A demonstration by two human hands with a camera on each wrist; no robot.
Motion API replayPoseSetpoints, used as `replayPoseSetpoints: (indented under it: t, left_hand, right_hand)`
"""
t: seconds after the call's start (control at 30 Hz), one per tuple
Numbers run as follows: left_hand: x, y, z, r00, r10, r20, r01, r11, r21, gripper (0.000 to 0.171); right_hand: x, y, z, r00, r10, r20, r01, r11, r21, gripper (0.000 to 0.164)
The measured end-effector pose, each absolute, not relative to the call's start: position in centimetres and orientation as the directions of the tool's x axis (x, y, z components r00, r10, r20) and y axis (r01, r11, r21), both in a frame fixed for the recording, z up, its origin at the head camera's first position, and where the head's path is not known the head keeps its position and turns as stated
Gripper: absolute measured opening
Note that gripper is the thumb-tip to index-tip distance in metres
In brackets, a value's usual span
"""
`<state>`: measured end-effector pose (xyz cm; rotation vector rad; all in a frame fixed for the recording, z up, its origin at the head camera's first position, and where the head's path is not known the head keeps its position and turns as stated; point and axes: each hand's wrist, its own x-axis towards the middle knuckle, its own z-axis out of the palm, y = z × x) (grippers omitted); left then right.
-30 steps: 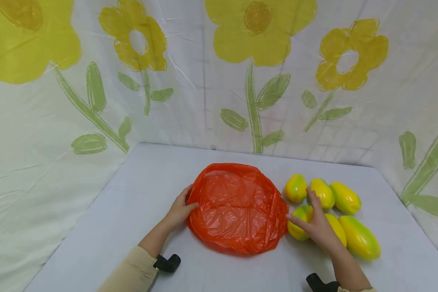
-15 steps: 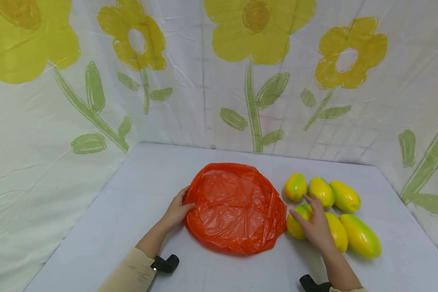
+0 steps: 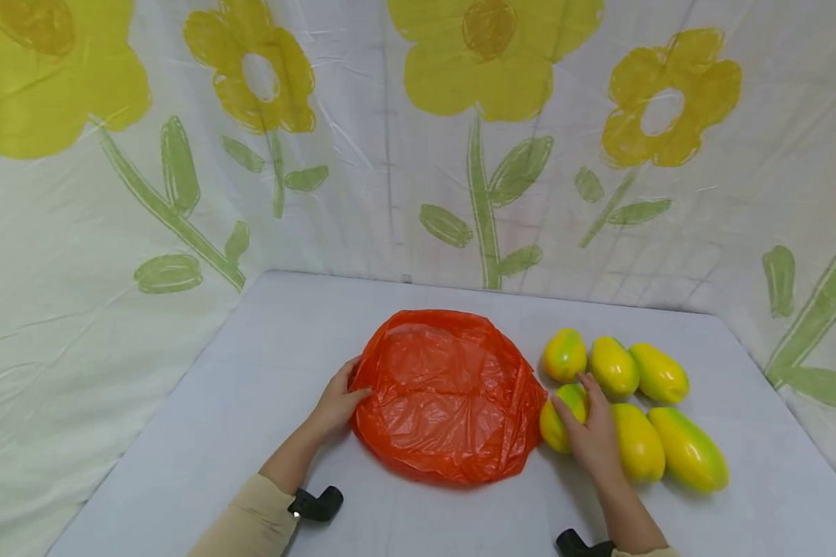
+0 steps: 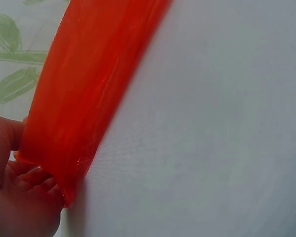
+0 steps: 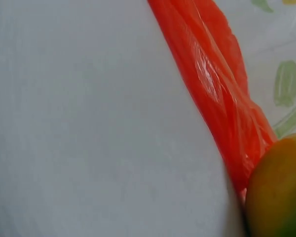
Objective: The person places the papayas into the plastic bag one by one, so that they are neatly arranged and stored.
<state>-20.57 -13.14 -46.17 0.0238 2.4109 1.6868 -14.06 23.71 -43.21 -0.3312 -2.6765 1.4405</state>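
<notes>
A red plastic bag (image 3: pixel 452 394) lies spread on the table with its mouth open upward. My left hand (image 3: pixel 336 402) pinches its left rim, with the thumb on the inner side and the fingers outside. In the left wrist view, the bag's red side (image 4: pixel 89 84) runs up from the hand (image 4: pixel 27 197). My right hand (image 3: pixel 595 429) grips a yellow-green mango (image 3: pixel 555 427) right beside the bag's right edge. The right wrist view shows that mango (image 5: pixel 278 190) against the bag's folded side (image 5: pixel 212 89); the hand is outside that view.
Several more shiny yellow-green mangoes stand to the right, including one behind the right hand (image 3: pixel 565 354), one by the wrist (image 3: pixel 639 445) and a long one (image 3: pixel 689 450). A flower-printed cloth (image 3: pixel 362 139) hangs behind the white table (image 3: pixel 306 309).
My right hand has come down onto the nearest mango, taken hold of it and shifted it slightly left toward the bag. My left hand and the bag moved slightly left at first.
</notes>
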Motion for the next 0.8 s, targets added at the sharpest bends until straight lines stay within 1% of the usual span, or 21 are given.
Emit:
replayPoseSetpoints:
  t: [0.13,0.3,0.53,0.8]
  left_hand:
    - [-20.6,-13.1,-46.2,-0.980,0.130,-0.150,-0.098,0.338,0.936,0.059]
    - [-20.5,-13.1,-46.3,-0.980,0.129,-0.152,-0.102,0.332,0.938,0.058]
    - [-20.4,-13.0,-46.2,-0.981,0.128,-0.148,-0.100,0.322,0.942,0.057]
    - [-20.5,-13.0,-46.3,-0.981,0.121,-0.150,-0.105,0.318,0.942,0.058]
  right_hand:
    - [-13.9,23.5,-43.6,-0.967,0.244,-0.074,0.189,0.492,-0.850,0.075]
    - [-13.9,23.4,-44.1,-0.958,0.243,-0.151,0.256,0.491,-0.833,0.080]
    - [-13.7,23.4,-44.5,-0.953,0.264,-0.149,0.257,0.440,-0.860,0.076]
    - [-13.8,23.4,-44.5,-0.938,0.290,-0.189,0.296,0.391,-0.871,0.071]
